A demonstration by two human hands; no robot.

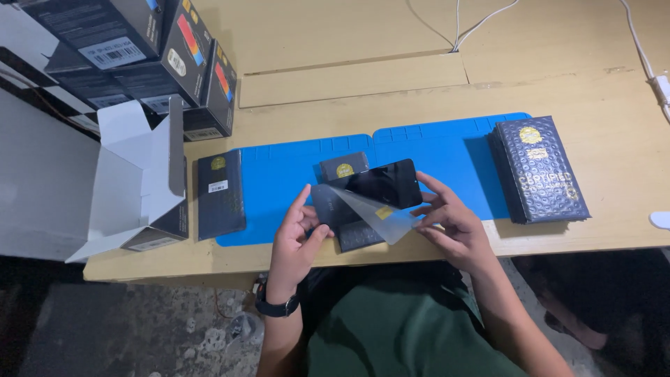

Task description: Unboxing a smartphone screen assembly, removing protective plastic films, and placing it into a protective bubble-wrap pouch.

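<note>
Currently both hands work at the desk's front edge — left hand (296, 234) clamped on a dark sleeve (328, 206). Right hand (450, 220) pinches a clear film (377, 209) peeling off a phone (384, 183) — blue mat (453, 153) beneath.

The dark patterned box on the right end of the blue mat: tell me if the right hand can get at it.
Probably yes: the dark patterned box lies uncovered just beside the right hand, with nothing between them. But that hand is pinching a clear film, so it isn't free.

A blue mat (293, 174) lay on the wooden table (363, 91). A dark flat packet (220, 194) sat just beyond the left hand, an open white carton (136, 181) farther left. A dark patterned box (539, 169) rested past the right hand.
</note>
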